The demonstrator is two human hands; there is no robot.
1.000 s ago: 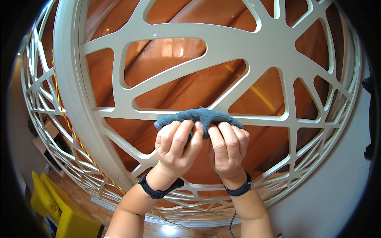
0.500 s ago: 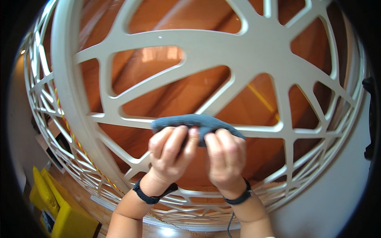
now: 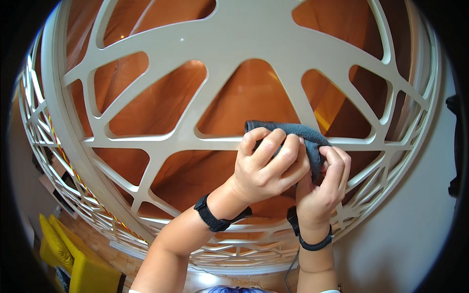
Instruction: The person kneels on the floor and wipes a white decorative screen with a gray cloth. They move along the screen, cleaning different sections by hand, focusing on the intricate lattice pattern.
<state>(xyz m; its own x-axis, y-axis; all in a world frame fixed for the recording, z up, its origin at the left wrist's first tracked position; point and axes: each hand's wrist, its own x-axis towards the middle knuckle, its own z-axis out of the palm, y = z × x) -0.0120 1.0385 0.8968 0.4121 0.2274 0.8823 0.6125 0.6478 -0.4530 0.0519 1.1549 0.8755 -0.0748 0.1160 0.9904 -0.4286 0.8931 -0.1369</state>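
A blue-grey cloth (image 3: 309, 133) is folded between my two hands, in front of the white lattice panel (image 3: 249, 34). My left hand (image 3: 271, 163) has its fingers bent over the cloth's left part. My right hand (image 3: 325, 183) pinches its lower right end, which hangs down in a fold. The cloth overlaps a horizontal bar of the lattice, below a triangular opening; whether it presses on the bar I cannot tell. Both wrists wear black straps. My fingers hide much of the cloth.
Orange-brown material (image 3: 246, 97) shows through the lattice openings. A red and yellow twisted cord (image 3: 73, 168) runs down the left side. A yellow sofa (image 3: 90, 263) stands on the wooden floor at lower left. A pale wall (image 3: 400, 219) is at right.
Both hands have moved right with the cloth, and the view has shifted over the lattice. The cloth, stretched lengthwise between the hands before, is now bunched, with the hands closer together.
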